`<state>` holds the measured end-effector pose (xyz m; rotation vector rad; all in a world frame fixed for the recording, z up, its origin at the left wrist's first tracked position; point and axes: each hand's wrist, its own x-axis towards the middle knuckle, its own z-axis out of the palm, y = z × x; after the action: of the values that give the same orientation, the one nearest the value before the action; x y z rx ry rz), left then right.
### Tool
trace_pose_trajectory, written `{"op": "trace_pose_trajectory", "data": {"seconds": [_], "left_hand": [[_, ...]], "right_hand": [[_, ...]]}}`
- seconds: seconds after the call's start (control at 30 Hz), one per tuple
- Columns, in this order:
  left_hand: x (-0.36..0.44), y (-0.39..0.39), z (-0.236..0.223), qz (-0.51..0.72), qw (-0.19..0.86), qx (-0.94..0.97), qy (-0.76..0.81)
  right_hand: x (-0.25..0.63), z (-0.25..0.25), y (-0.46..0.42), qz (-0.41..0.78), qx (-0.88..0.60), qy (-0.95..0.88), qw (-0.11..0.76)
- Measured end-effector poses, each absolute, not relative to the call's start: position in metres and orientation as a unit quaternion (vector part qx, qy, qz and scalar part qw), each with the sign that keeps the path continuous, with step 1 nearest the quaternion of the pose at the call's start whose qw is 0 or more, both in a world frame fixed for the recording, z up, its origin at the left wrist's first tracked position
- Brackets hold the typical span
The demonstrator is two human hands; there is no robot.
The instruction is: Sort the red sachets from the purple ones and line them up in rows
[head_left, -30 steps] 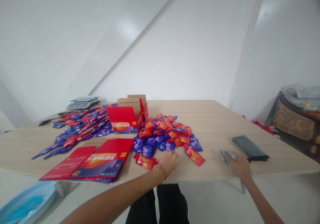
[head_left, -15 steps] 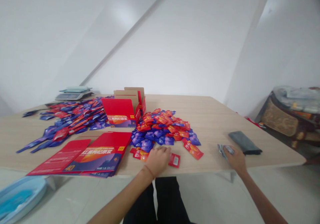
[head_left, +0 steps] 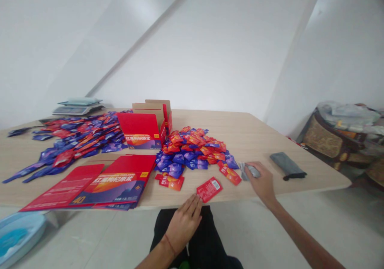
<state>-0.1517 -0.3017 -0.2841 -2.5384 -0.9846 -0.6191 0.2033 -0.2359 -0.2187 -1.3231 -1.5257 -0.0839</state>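
My left hand (head_left: 185,218) is at the table's front edge, its fingers pressed together over the lower left corner of a red sachet (head_left: 210,189) with a barcode; the thumb is hidden. My right hand (head_left: 260,181) is closed on a crumpled grey cloth (head_left: 253,171), held at the tabletop beside an orange-red sachet (head_left: 229,174). Beyond both hands lies a heap of red and purple sachets (head_left: 195,149). Other red sachets (head_left: 170,182) lie apart at the heap's near side.
Flat printed cartons (head_left: 120,181) are stacked at front left, with an open red box (head_left: 141,131) behind. More sachets (head_left: 87,135) spread left, near a scale (head_left: 78,108). A folded dark grey cloth (head_left: 288,166) lies right. A blue basin (head_left: 27,237) stands below the table (head_left: 234,125).
My left hand has moved back toward the table edge, and the red sachet has turned and shows more fully. My right hand has slid left with the grey cloth. The view has shifted slightly.
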Motion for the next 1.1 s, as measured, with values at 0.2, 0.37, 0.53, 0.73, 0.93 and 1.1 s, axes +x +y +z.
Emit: {"op": "trace_pose_trajectory", "data": {"seconds": [0.2,0.37,0.53,0.73,0.93,1.1], "left_hand": [[-0.153,-0.3,-0.292,-0.272,0.194,-0.883,-0.329],[-0.154,-0.292,-0.293,-0.308,0.179,-0.878,-0.319],[-0.151,-0.293,-0.296,-0.323,0.171,-0.874,-0.322],[-0.148,-0.295,-0.297,-0.336,0.174,-0.864,-0.334],[-0.149,-0.296,-0.292,-0.333,0.174,-0.866,-0.328],[-0.15,-0.296,-0.29,-0.327,0.167,-0.87,-0.329]], "right_hand": [[0.067,-0.209,-0.255,0.055,-0.452,-0.796,0.4],[0.028,-0.231,-0.255,0.005,-0.421,-0.891,0.168],[0.083,-0.234,-0.222,-0.04,-0.471,-0.874,0.112],[0.122,-0.224,-0.209,-0.054,-0.47,-0.84,0.266],[0.064,-0.222,-0.246,0.005,-0.361,-0.892,0.274],[0.045,-0.238,-0.245,0.031,-0.338,-0.919,0.2]]}}
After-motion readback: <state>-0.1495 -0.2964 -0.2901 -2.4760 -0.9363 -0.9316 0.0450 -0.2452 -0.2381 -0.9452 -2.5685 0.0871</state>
